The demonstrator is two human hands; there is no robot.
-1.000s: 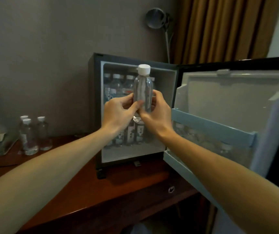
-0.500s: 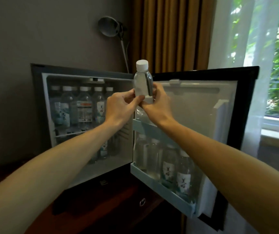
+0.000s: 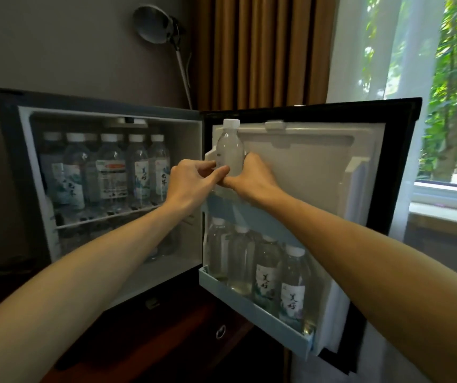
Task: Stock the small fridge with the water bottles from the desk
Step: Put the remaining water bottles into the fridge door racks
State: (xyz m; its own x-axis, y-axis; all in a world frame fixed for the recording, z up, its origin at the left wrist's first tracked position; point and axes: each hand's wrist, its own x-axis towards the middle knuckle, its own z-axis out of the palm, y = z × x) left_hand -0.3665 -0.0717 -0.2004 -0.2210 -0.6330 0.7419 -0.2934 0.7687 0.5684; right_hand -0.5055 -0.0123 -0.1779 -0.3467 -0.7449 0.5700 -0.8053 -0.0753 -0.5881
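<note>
A clear water bottle (image 3: pixel 230 150) with a white cap stands upright at the left end of the fridge door's upper shelf (image 3: pixel 238 214). My left hand (image 3: pixel 191 183) pinches its lower part from the left and my right hand (image 3: pixel 252 178) grips it from the right. The small black fridge (image 3: pixel 9 167) stands open on the desk. Several labelled bottles (image 3: pixel 111 170) line its inner shelf. The door's lower shelf (image 3: pixel 249 308) holds several more bottles (image 3: pixel 266 269).
The open fridge door (image 3: pixel 304 167) swings out to the right, towards a window with a sheer curtain (image 3: pixel 359 51). A lamp (image 3: pixel 155 26) and brown curtains stand behind the fridge. The wooden desk (image 3: pixel 166 341) with a drawer ring pull lies below.
The view has turned right, from the fridge interior to the door. Both hands carried the bottle right and down into the door's upper shelf.
</note>
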